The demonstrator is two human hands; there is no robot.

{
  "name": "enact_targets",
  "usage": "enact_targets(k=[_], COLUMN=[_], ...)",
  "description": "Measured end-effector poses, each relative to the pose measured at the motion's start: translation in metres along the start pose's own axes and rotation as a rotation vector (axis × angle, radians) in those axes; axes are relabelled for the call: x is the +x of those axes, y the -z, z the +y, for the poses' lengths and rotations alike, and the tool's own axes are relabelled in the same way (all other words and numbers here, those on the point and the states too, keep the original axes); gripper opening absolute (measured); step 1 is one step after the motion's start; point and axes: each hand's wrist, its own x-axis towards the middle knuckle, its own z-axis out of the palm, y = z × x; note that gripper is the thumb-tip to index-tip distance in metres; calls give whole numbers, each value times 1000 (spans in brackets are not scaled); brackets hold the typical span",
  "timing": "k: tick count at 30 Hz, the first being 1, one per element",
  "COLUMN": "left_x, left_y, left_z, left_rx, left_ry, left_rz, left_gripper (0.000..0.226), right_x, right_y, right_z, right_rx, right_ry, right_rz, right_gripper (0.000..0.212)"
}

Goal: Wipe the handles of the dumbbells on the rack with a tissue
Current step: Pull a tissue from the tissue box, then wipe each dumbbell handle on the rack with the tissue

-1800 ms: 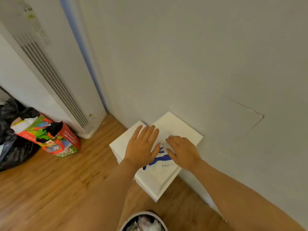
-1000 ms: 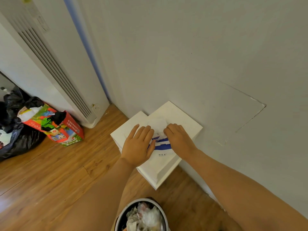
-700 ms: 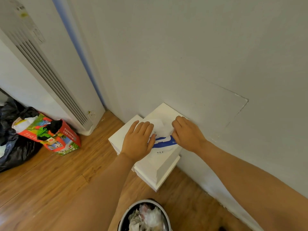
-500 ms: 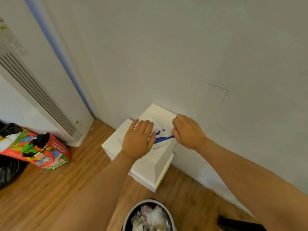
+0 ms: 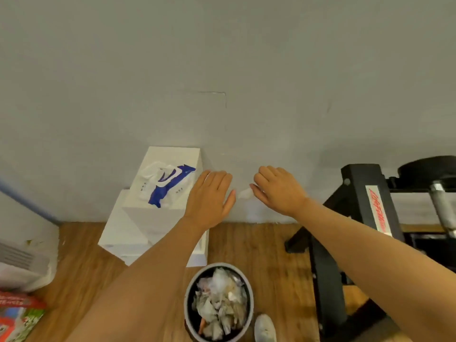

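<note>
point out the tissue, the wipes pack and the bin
tissue (image 5: 244, 193), head view, white tuft pinched by the right hand
wipes pack (image 5: 164, 185), head view, blue-and-white top face
bin (image 5: 251, 301), head view, right rim

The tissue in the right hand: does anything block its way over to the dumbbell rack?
Nothing visible does. The right hand pinches the tissue in open air before the wall, and the rack stands to its right with only bare wall and floor between. The bin sits lower, off that path.
</note>
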Motion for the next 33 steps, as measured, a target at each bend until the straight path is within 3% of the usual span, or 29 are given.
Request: enact_targets(k=[8, 12, 21, 25, 33], left_x=[9, 16, 22, 32, 81], left_y=[-29, -38, -62, -78, -110], left_z=[111, 166, 301, 349, 396], left_rx=[-159, -209, -126, -112, -113], left_ry=[-307, -397, -353, -317, -281], left_rz=[96, 68, -65, -31, -7], left_gripper=[37, 34, 46, 36, 41], right_x=[-129, -183, -292, -316, -326], right_y=[80, 113, 161, 176, 182], right_z=[24, 37, 86, 119, 190], right_rx=[-112, -134, -189, -219, -239], right_ry=[-306, -453, -507, -482, -570], right_rz=[-106, -119, -61, 25, 76], right_gripper=[25, 19, 26, 28, 23])
